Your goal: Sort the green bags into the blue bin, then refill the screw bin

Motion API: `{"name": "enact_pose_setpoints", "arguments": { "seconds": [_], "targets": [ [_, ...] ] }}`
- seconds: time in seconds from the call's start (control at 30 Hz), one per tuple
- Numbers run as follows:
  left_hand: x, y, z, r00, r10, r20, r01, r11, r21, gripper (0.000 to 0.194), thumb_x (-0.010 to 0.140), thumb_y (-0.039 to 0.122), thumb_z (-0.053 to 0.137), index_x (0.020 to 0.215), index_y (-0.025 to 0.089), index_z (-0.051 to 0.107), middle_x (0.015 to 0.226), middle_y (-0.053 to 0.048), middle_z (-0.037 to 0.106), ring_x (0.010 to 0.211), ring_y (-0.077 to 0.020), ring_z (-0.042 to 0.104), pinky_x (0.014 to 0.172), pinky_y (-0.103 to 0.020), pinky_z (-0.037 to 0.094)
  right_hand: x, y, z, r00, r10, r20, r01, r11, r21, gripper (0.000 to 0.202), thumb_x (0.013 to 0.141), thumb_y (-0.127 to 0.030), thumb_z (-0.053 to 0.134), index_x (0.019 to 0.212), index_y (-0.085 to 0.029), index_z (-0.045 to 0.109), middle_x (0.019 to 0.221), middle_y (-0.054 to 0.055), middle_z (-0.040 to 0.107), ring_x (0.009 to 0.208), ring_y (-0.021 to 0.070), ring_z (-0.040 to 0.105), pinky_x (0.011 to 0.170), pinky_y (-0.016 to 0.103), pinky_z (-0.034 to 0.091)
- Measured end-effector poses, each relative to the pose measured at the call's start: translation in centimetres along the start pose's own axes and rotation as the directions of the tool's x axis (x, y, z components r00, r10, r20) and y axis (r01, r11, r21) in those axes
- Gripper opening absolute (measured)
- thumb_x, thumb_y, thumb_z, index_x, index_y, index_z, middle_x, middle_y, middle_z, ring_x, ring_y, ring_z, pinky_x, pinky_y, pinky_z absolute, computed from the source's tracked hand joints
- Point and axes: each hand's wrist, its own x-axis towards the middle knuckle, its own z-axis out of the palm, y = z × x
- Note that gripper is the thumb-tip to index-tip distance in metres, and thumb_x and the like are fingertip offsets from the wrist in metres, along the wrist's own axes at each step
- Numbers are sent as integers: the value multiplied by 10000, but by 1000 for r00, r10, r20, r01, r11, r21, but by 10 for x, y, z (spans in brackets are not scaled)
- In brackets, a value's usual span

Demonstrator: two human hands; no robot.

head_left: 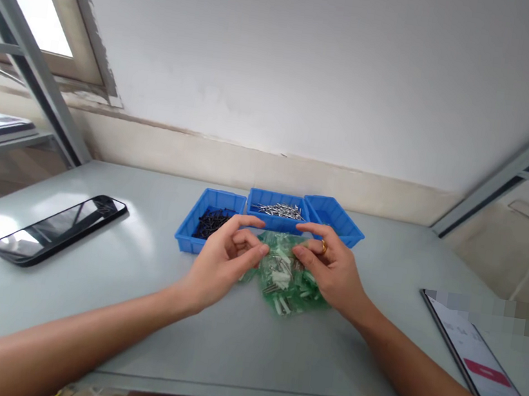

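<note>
A green see-through plastic bag [283,281] with white plugs and metal screws inside is held just above the grey table, near its middle. My left hand [231,252] pinches the bag's upper left edge between thumb and fingers. On the upper right edge, my right hand [328,265], with a ring on one finger, grips the plastic the same way. Behind the hands stand three blue trays: the left one [185,239] holds black screws, the middle one [257,196] holds silver screws or nails, and the right one [350,232] shows no contents in its visible part.
A black device with a glossy screen [60,229] lies on the table [243,357] at the left. At the right lies a tablet or phone with a lit screen [481,363]. Metal frame posts [41,74] rise at both sides, with a wall behind.
</note>
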Motion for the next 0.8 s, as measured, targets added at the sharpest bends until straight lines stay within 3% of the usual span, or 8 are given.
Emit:
{"name": "enact_pose_setpoints", "arguments": {
  "seconds": [0.17, 0.4, 0.47, 0.57, 0.8],
  "targets": [
    [1, 6, 1, 995, -74, 69, 69, 995, 76, 126, 807, 262, 612, 844, 144, 585, 604, 39, 515, 541, -85, 469, 506, -206, 371, 1, 0, -3, 1000, 21, -23, -21, 1000, 13, 252, 863, -283, 581, 1110, -248, 546, 559, -81, 416, 535, 90, 478, 550, 220, 424],
    [-1, 10, 2, 989, -102, 109, 86, 986, 143, 195, 803, 257, 597, 654, 140, 552, 557, 46, 471, 522, -77, 431, 496, -201, 345, 1, 0, -4, 986, 109, 129, -114, 993, 31, 456, 783, -314, 683, 1206, -277, 515, 674, -44, 560, 623, 115, 517, 586, 240, 427],
    [-1, 9, 2, 990, -94, 101, 77, 984, 164, 211, 808, 251, 587, 634, 142, 538, 559, 43, 476, 521, -78, 431, 498, -204, 343, 2, -1, -4, 971, 159, 179, -161, 987, -2, 388, 764, -323, 700, 1126, -258, 575, 708, -30, 581, 619, 111, 505, 568, 234, 411],
    [-1, 9, 2, 992, -83, 92, 65, 981, 182, 221, 809, 249, 583, 623, 146, 522, 546, 46, 469, 517, -78, 421, 491, -206, 324, 4, -3, -4, 958, 170, 232, -159, 985, -66, 148, 827, -345, 618, 859, -203, 647, 688, -15, 571, 606, 105, 494, 548, 229, 390],
    [-1, 7, -1, 988, -127, 90, 111, 980, 165, 275, 829, 297, 571, 615, 152, 478, 539, 44, 455, 526, -86, 422, 502, -219, 314, 4, -7, -6, 963, 114, 244, -83, 988, -132, 201, 886, -328, 516, 768, -185, 594, 653, -21, 542, 597, 101, 477, 547, 221, 384]
  ]
}}
